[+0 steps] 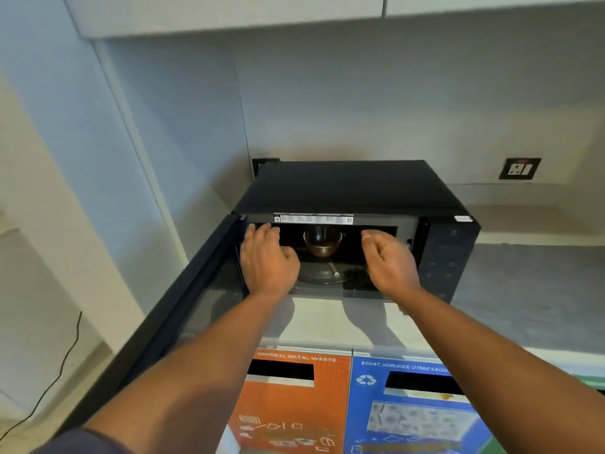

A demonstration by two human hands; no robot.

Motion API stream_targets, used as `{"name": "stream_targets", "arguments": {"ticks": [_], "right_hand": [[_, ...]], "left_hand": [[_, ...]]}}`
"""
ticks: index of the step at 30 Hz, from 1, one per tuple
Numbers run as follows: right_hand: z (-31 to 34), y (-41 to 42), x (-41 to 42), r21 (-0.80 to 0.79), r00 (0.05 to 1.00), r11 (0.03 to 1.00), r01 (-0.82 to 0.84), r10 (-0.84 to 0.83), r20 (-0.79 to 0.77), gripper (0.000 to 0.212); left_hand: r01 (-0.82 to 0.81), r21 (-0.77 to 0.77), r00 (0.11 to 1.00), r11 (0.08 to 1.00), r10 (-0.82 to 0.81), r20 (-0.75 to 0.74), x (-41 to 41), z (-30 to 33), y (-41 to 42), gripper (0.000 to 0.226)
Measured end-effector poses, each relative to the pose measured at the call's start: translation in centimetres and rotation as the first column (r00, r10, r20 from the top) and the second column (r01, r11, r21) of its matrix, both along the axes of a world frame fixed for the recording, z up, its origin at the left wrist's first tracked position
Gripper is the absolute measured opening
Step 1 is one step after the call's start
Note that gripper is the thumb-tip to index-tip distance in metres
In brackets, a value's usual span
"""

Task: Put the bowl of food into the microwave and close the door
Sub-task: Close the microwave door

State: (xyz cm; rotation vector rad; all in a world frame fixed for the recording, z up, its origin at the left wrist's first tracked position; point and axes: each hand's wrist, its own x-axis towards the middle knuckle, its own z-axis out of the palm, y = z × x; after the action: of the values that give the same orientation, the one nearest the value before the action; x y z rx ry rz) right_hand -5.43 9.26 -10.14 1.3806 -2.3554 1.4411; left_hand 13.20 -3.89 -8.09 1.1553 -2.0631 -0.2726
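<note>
Between the two empty, loosely open hands, left hand (266, 258) and right hand (389, 262), the bowl (322, 240) sits untouched inside the microwave (343, 188), its door (183, 306) swung open beside the left forearm.

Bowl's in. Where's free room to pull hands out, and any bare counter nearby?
Crowded: the left hand and right hand flank the bowl in the microwave mouth. Free: the counter strip between cavity and bin labels, and right of the microwave. The open door blocks the left.
</note>
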Motion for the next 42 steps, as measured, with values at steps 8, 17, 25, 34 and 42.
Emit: {"name": "stream_targets", "arguments": {"ticks": [8, 17, 25, 34, 42], "right_hand": [[3.9, 4.1, -4.3, 0.314, 0.883, 0.905, 0.285, -0.121, -0.454, 0.055], [4.2, 5.4, -6.6, 0.431, 0.878, 0.841, 0.325, -0.1, -0.468, 0.059], [4.6, 5.3, -6.8, 0.415, 0.893, 0.856, 0.309, -0.111, -0.436, 0.053], [5.2, 5.7, -7.1, 0.409, 0.914, 0.87, 0.277, -0.107, -0.392, 0.049], [5.9, 5.9, -8.3, 0.428, 0.952, 0.882, 0.198, -0.069, -0.299, 0.05]], "left_hand": [[-0.209, 0.18, 0.832, 0.961, 0.079, 0.549, 4.2, 5.0, -1.5, 0.094], [-0.243, 0.242, 0.787, 0.939, 0.045, 0.615, 5.2, 7.3, -1.3, 0.059], [-0.237, 0.3, 0.818, 0.924, 0.023, 0.575, 3.8, 8.4, 0.0, 0.035], [-0.169, 0.342, 0.887, 0.924, -0.009, 0.462, 0.7, 7.5, 1.7, 0.058], [0.007, 0.247, 0.885, 0.969, -0.121, 0.45, -2.6, 4.8, 2.3, 0.063]]}}
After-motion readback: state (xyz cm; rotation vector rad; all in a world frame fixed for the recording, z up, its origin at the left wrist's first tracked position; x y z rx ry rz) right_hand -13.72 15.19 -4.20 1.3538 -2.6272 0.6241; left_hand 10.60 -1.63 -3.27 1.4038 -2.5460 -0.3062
